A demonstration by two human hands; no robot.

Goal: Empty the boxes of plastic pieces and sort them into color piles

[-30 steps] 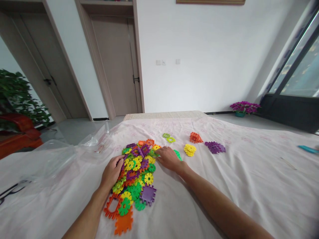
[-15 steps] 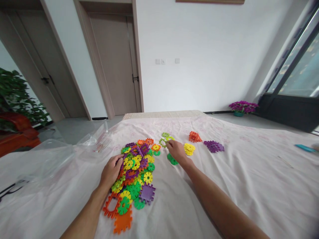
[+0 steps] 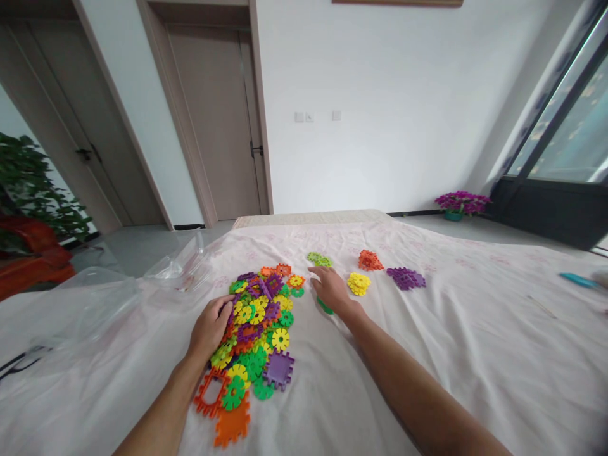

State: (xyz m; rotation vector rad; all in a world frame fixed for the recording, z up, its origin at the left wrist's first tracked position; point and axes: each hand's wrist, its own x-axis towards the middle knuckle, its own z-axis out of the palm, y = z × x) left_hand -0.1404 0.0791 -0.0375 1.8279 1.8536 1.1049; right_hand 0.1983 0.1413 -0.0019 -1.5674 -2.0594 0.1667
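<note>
A mixed pile of plastic building pieces (image 3: 251, 335), round notched discs and toothed squares, lies on the cloth. My left hand (image 3: 212, 322) rests against its left edge, fingers loosely bent and touching the pieces. My right hand (image 3: 330, 289) is stretched out right of the pile, empty with fingers apart, just in front of a small group of light green pieces (image 3: 320, 259). A dark green stack (image 3: 325, 306) is partly hidden beneath that hand. Close by on the right sit a yellow disc stack (image 3: 358, 284), orange pieces (image 3: 370, 259) and purple squares (image 3: 406, 278).
Clear plastic packaging (image 3: 95, 304) lies at the left, near dark-framed glasses (image 3: 21, 364). A blue object (image 3: 579, 280) is at the far right. The pale patterned cloth (image 3: 475, 354) is wrinkled. Beyond stand a door (image 3: 213, 120) and pink flowers (image 3: 462, 202).
My right hand has let go of a light green square, which now lies with the light green group. The hand has drawn slightly nearer to me and its fingers have spread. My left hand stays put.
</note>
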